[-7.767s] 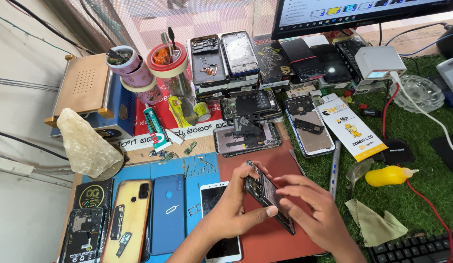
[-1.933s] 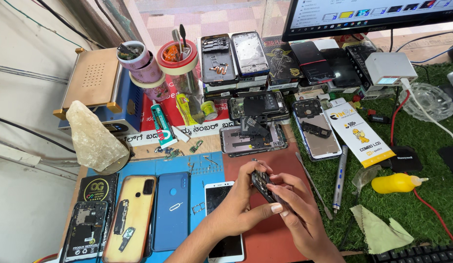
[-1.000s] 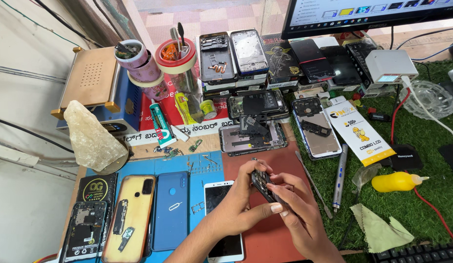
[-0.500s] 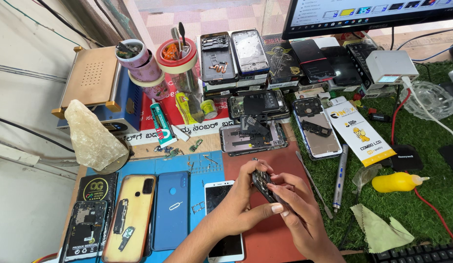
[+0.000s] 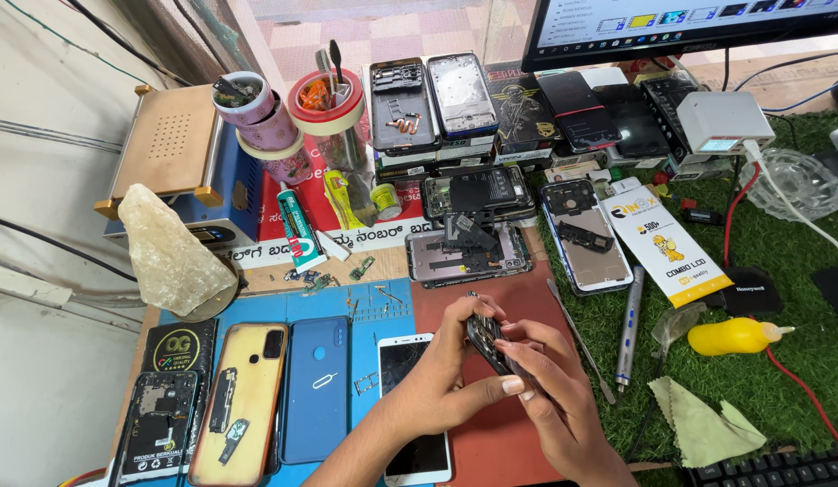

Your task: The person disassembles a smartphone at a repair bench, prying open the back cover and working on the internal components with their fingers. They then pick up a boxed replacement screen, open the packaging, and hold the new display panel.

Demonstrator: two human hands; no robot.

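Both of my hands hold a small dark phone frame (image 5: 487,341) tilted on edge above the red mat (image 5: 527,289). My left hand (image 5: 441,374) grips it from the left, thumb stretched under it. My right hand (image 5: 549,379) covers its right side, fingertips on the top edge. Under my left wrist lies a white phone (image 5: 410,397) with a cracked dark screen. Just beyond the hands sits an opened phone body (image 5: 464,252) with loose parts on it.
Blue (image 5: 318,388) and tan (image 5: 240,401) phone backs lie at the left. A grey screwdriver pen (image 5: 628,326), yellow squeeze bottle (image 5: 734,335) and green cloth (image 5: 703,424) rest on green turf at the right. Tape rolls (image 5: 265,126), stacked phones and a monitor (image 5: 689,22) stand behind.
Hardly anything differs over the last second; both hands stay on the dark phone frame in the same spot. Since the oldest frame the hands have lifted it a little farther from me.
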